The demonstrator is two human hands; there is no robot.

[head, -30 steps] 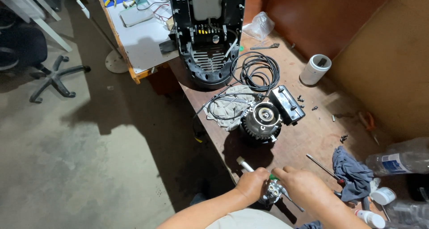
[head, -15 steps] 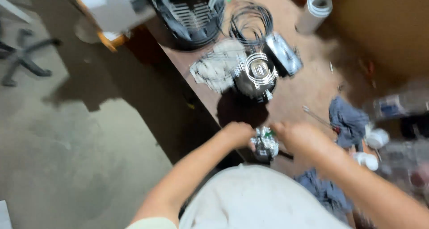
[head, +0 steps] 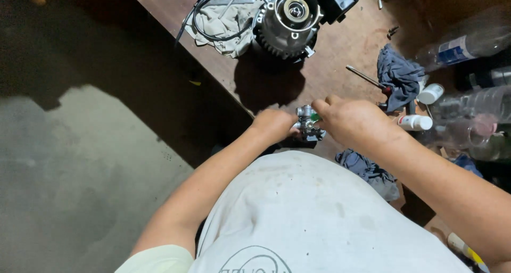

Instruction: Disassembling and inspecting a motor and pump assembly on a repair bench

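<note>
Left hand [head: 274, 125] and right hand [head: 348, 118] both grip a small metal part [head: 307, 125] from opposite sides, steadying it at the near edge of the surface [head: 340, 49]; a motor [head: 290, 15] sits farther back.

The person wears a light grey T-shirt [head: 319, 214]. It has short sleeves, so both arms are bare from above the elbow down. The left sleeve [head: 159, 258] shows at the bottom edge and looks a bit more cream than the front. The front has a few faint dirty marks. A dark round print [head: 255, 259] sits low on the chest, cut off by the picture edge. The left hand [head: 274, 125] and right hand [head: 354, 121] are bare: no gloves, rings or watch show.
</note>
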